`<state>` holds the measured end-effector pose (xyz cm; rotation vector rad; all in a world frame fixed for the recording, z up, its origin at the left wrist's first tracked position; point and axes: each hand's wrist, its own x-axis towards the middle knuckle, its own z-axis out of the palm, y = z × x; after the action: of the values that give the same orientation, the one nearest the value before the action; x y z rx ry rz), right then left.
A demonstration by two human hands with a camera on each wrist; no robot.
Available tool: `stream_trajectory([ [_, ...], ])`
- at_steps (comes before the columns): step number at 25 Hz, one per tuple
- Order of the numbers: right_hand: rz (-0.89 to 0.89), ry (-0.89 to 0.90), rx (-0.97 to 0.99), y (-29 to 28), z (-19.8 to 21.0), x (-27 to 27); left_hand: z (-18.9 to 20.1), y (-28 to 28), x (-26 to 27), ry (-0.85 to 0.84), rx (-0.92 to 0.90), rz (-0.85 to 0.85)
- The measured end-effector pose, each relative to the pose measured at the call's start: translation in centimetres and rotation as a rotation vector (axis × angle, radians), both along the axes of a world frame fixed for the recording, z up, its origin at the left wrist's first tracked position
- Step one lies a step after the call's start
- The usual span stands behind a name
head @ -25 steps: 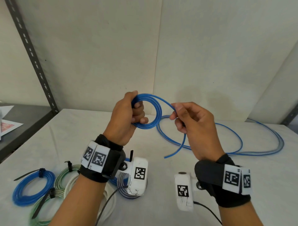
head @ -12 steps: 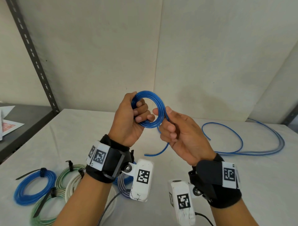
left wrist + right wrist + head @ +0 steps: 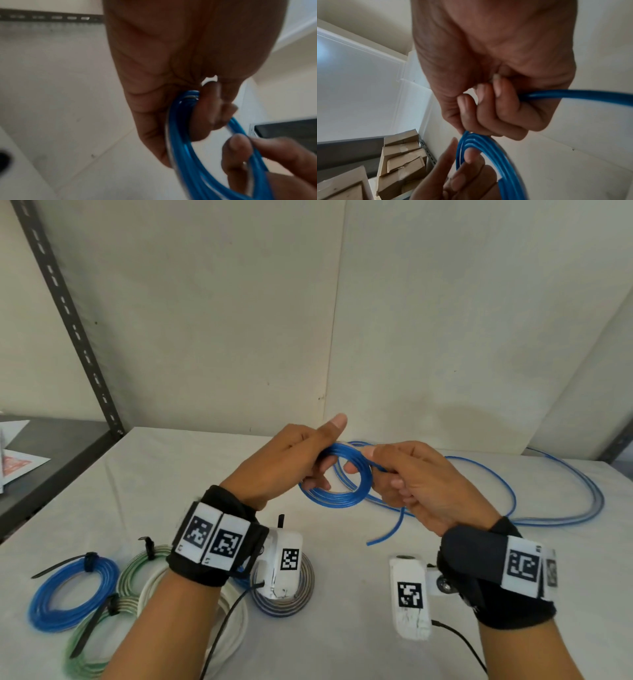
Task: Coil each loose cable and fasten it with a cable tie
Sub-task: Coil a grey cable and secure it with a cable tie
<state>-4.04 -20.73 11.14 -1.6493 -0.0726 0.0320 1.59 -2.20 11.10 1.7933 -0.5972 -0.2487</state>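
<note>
A blue cable (image 3: 337, 497) is wound into a small coil held above the white table (image 3: 171, 474). My left hand (image 3: 291, 467) grips the coil's left side with curled fingers, thumb raised; the strands pass through its fingers (image 3: 178, 121). My right hand (image 3: 407, 481) pinches the coil's right side, and the cable (image 3: 573, 95) runs out through its fist. The free end (image 3: 383, 534) hangs down below the right hand. The uncoiled length (image 3: 561, 508) lies in long loops on the table at the right.
Tied coils lie at the near left: a blue one (image 3: 68, 597), a green one (image 3: 102, 645), a white one (image 3: 233, 618) and a grey one (image 3: 294, 594), with black ties (image 3: 92, 625). A slotted metal upright (image 3: 68, 313) and a dark shelf (image 3: 61, 446) stand left.
Both hands have come lower and the coil has tipped from upright to nearly flat. My right hand has moved in from the loose strand and now pinches the coil's right side.
</note>
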Motion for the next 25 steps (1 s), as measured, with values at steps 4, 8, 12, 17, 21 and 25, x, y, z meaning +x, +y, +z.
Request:
stream_trajectory([
  [4, -0.112, -0.131, -0.012, 0.1, -0.2, 0.2, 0.0, -0.6, 0.1, 0.043, -0.144, 0.04],
  [8, -0.236, -0.342, -0.093, 0.3, -0.5, 0.4, 0.0, -0.3, 0.2, 0.052, -0.148, 0.001],
  [12, -0.265, -0.494, -0.248, 0.9, -0.9, 0.5, 0.0, -0.5, 0.1, 0.098, -0.298, -0.01],
  [17, -0.216, -0.49, -0.181, 2.2, -1.1, 0.4, 0.1, -1.0, 0.1, 0.171, -0.445, 0.051],
  [21, -0.289, -0.527, -0.07, 2.3, -0.5, 0.0, 0.6, -1.0, -0.1, 0.354, -0.585, -0.054],
  [25, -0.314, -0.571, -0.023, 2.0, -0.2, -0.2, 0.8, -1.0, -0.1, 0.507, -0.73, -0.181],
])
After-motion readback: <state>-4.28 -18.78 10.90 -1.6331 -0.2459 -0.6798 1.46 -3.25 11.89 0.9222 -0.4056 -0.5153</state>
